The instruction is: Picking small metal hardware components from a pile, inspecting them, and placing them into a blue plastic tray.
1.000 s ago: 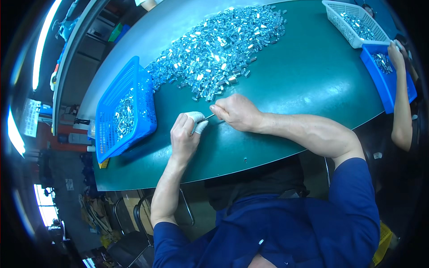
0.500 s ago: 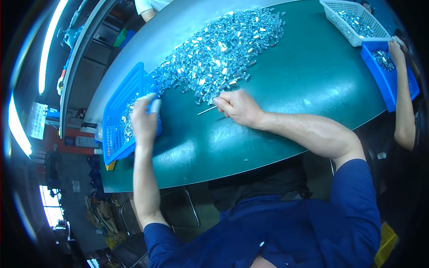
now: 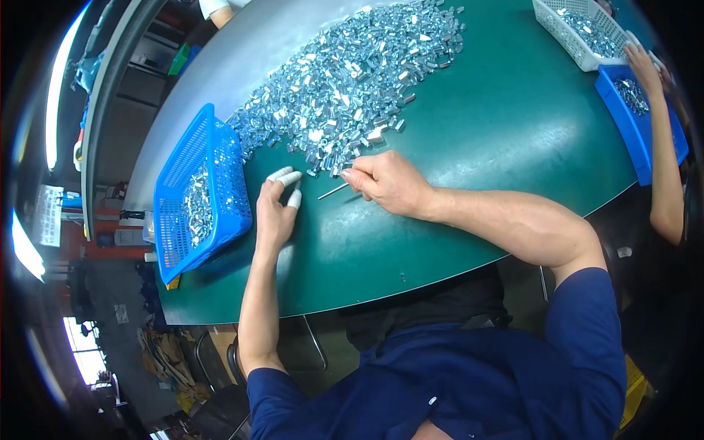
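Observation:
A large heap of small shiny metal pieces (image 3: pixel 345 88) lies on the green tabletop. My right hand (image 3: pixel 392 183) is closed round a thin metal rod (image 3: pixel 334 191), whose free end points left, at the near edge of the heap. To its left, my left hand (image 3: pixel 277 213) is over the table with white covers on some fingers. Its fingers are stretched out and the thumb stands apart; I see nothing in it. Just left of that hand stands a tilted-looking blue perforated basket (image 3: pixel 233 183) with metal pieces (image 3: pixel 198 209) inside.
At the far right stand a white basket (image 3: pixel 579 48) and a blue bin (image 3: pixel 623 143), both with metal pieces; a co-worker's hand (image 3: pixel 644 67) reaches there. Another person's arm (image 3: pixel 220 15) shows at the far left. The table's curved near edge (image 3: pixel 367 301) runs before me.
My left hand has moved right, from over the blue basket to the table beside the heap. My right hand keeps hold of the rod in nearly the same place.

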Demonstrator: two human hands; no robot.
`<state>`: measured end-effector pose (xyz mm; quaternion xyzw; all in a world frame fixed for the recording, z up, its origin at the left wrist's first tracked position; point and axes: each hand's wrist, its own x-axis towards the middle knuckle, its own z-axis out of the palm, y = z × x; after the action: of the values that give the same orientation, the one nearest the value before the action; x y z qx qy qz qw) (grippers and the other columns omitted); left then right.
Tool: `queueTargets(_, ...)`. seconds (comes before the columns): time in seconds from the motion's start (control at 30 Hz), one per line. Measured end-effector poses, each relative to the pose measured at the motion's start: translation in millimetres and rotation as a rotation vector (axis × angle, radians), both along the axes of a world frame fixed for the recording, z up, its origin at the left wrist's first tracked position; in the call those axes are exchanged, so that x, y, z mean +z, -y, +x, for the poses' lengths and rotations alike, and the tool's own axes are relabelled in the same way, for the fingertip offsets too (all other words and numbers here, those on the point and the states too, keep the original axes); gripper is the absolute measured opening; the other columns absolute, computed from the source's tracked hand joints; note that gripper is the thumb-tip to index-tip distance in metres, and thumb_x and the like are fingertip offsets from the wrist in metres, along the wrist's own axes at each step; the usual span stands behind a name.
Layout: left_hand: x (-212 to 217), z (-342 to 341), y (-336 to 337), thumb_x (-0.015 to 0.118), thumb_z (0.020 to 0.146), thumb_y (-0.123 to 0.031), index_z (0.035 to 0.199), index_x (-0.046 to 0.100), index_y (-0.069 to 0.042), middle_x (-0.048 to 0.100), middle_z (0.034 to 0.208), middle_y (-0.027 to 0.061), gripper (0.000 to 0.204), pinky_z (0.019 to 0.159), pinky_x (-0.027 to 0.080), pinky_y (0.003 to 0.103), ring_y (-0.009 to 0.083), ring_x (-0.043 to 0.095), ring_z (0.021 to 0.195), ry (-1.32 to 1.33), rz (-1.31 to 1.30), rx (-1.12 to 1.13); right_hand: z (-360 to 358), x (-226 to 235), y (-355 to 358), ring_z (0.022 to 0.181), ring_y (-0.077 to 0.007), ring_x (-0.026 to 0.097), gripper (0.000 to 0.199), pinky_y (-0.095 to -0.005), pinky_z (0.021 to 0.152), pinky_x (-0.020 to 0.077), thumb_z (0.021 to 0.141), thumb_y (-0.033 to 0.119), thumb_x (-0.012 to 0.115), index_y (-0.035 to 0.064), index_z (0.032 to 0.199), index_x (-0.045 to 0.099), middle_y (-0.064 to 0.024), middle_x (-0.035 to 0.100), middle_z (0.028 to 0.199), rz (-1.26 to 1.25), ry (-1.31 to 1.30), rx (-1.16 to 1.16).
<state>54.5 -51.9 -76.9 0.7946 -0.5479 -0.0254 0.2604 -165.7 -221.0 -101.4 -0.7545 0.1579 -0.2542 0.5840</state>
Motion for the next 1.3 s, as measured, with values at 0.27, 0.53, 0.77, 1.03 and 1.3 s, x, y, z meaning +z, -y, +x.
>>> queueTargets(0.27,-3,-20,-18,0.076,0.091,-0.007,0.115,0.073,-0.004,0.065,0.138,0.0182,0.024,0.111,0.046,0.042,0.0333,0.060,0.130,-0.016,-0.035,0.108,1,4,-3,0.068,-0.0142,0.065,0.027,-0.0336,0.062,0.0493,0.100,0.026,0.069,0.0001,0.093,0.071,-0.0076,0.070,0.074,0.014,-0.033,0.022)
queueTargets(0.53,-3,-39,-18,0.071,0.092,0.002,0.111,0.072,-0.002,0.069,0.131,0.0143,0.020,0.109,0.047,0.038,0.0270,0.064,0.126,-0.188,-0.166,0.005,1,0,-4,0.075,-0.0201,0.068,0.023,-0.0364,0.067,0.0515,0.097,0.024,0.072,0.0003,0.096,0.071,-0.0119,0.072,0.082,-0.079,-0.038,-0.002)
queueTargets(0.77,-4,-45,-18,0.070,0.091,0.006,0.114,0.070,-0.001,0.071,0.127,0.0141,0.024,0.108,0.048,0.036,0.0239,0.065,0.122,-0.273,-0.173,-0.128,1,3,-3,0.075,-0.0223,0.070,0.023,-0.0378,0.067,0.0517,0.096,0.023,0.073,0.0005,0.095,0.071,-0.0130,0.073,0.082,-0.119,-0.042,0.006)
queueTargets(1.03,-7,-60,-14,0.076,0.090,0.000,0.111,0.073,-0.002,0.076,0.111,0.0116,0.021,0.093,0.055,0.035,0.0239,0.072,0.105,-0.355,-0.189,-0.152,-1,4,-13,0.067,-0.0333,0.068,0.035,-0.0475,0.062,0.0490,0.100,0.031,0.066,0.0023,0.081,0.070,-0.0167,0.068,0.070,-0.245,-0.063,0.021)
queueTargets(1.3,-6,-61,-14,0.076,0.091,-0.003,0.114,0.072,-0.001,0.074,0.114,0.0110,0.023,0.095,0.054,0.034,0.0207,0.070,0.107,-0.489,-0.167,-0.178,-1,7,-11,0.067,-0.0406,0.067,0.041,-0.0520,0.064,0.0491,0.102,0.033,0.063,0.0024,0.076,0.067,-0.0189,0.068,0.069,-0.106,-0.060,0.055)
